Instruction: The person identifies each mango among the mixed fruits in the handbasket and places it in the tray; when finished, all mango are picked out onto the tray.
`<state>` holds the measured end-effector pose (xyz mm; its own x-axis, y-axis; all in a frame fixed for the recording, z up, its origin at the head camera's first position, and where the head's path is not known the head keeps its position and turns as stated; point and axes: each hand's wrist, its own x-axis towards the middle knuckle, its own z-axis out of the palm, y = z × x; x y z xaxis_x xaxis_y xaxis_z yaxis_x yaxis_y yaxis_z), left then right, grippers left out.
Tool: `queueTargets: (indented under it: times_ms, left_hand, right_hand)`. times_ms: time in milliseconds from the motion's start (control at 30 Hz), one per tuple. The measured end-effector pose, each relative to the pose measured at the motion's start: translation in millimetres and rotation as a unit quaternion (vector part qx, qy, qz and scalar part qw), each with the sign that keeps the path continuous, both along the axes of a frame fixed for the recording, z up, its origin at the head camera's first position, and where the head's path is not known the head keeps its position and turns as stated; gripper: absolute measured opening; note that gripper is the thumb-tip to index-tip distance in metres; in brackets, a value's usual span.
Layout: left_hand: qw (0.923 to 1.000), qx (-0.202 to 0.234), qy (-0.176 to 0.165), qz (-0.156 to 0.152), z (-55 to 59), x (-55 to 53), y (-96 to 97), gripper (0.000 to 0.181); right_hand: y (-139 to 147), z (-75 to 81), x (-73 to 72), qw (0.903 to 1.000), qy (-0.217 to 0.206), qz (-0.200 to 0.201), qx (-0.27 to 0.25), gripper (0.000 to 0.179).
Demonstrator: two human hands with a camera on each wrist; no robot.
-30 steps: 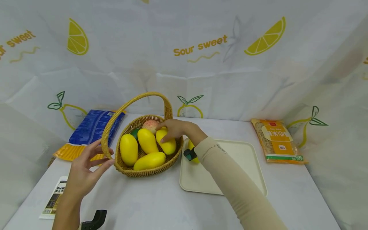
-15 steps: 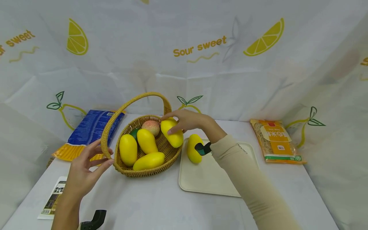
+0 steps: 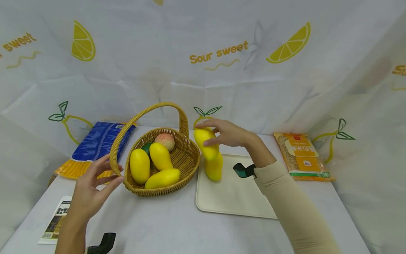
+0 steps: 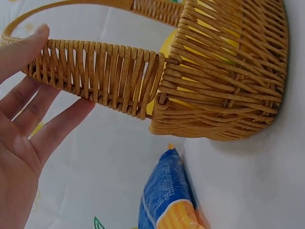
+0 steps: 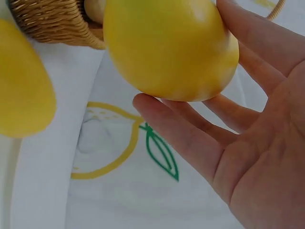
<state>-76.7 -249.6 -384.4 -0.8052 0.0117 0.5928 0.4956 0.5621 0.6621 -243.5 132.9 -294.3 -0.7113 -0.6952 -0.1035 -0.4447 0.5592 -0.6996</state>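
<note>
My right hand [image 3: 229,134] grips a yellow mango [image 3: 206,141] above the far left corner of the beige tray [image 3: 241,190]. Behind and below it, a second mango [image 3: 214,171] lies on the tray, partly covered by the held one. With thumb and fingers, my left hand [image 3: 95,183] holds the handle [image 4: 105,74] of a wicker basket [image 3: 158,192] near its base. Inside the basket are a mango [image 3: 140,165] at the left, two more mangoes, a pinkish peach-like fruit [image 3: 165,141] and a mostly hidden green item [image 3: 147,148].
Behind the left hand lies a blue and orange bag [image 3: 98,141]. A white printed packet [image 3: 55,224] is near the left edge, partly behind the left forearm. At the right is an orange bag of grains [image 3: 301,155]. A lemon-print curtain [image 3: 203,77] hangs behind the table.
My right hand has lifted the mango out of the basket's right side and carried it right, over the tray's edge. The left hand keeps its hold on the handle.
</note>
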Motion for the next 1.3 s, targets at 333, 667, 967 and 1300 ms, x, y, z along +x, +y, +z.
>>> queueTargets:
  times_ms: [333,667,967,1300]
  left_hand:
    - [0.9999,0.001,-0.005,0.010,-0.2,0.6,0.7,0.084]
    - [1.0000,0.006,0.000,0.001,-0.3,0.3,0.0,0.084]
    - [1.0000,0.009,0.000,-0.002,-0.8,1.0,0.1,0.083]
    - [1.0000,0.000,0.000,-0.005,-0.7,-0.5,-1.2,0.084]
  right_hand:
    - [45,-24.6,9.2,0.9949,-0.003,-0.093,-0.039,0.064]
    - [79,-47.0,15.3,0.9904,-0.035,-0.131,-0.025,0.064]
    - [91,-72.0,14.6,0.9832,-0.098,-0.153,-0.021,0.067]
    - [93,-97.4,12.5,0.9782,-0.133,-0.159,-0.010,0.067]
